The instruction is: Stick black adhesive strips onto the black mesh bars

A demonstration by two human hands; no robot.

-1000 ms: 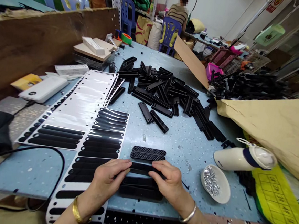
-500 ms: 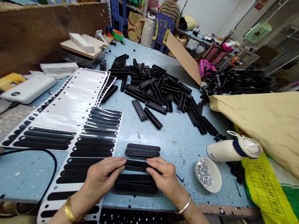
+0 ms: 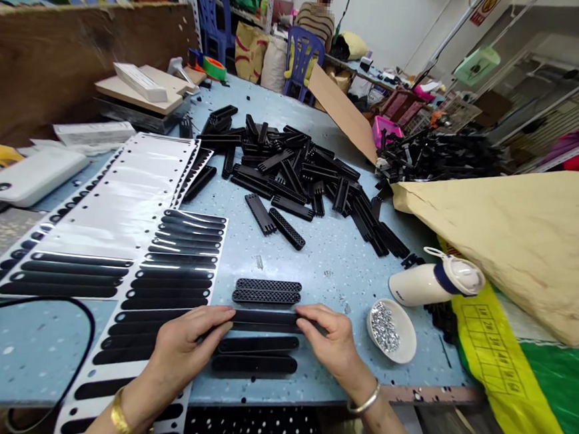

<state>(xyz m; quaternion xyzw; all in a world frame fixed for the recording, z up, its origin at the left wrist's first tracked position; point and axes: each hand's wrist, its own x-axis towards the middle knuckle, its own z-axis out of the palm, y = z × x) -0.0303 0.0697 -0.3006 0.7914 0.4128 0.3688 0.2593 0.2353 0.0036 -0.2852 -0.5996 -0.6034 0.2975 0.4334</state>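
Observation:
My left hand (image 3: pixel 187 336) pinches the left end of a long, thin black strip (image 3: pixel 265 319) between thumb and fingers. At its other end, my right hand (image 3: pixel 329 337) has thumb and fingertips closed on the strip. It lies level just over the table; whether a plastic bar sits under it I cannot tell. Beyond the hands lie two black bars with a honeycomb face (image 3: pixel 267 292), side by side. Nearer me are two smooth-faced black bars (image 3: pixel 255 363). Left of them, a sheet of black stickers (image 3: pixel 171 281) reaches under my left forearm.
A heap of black plastic bars (image 3: pixel 293 167) covers the table's far middle. To the right are a white bowl (image 3: pixel 407 340) of small metal parts, a white bottle (image 3: pixel 417 285) and brown paper (image 3: pixel 514 228). A white power bank (image 3: pixel 32 177) lies left. Another person (image 3: pixel 315 22) sits far back.
My right hand has slid right along the strip, baring more of it between my hands. My left hand has stayed at its end. The whole view has shifted slightly.

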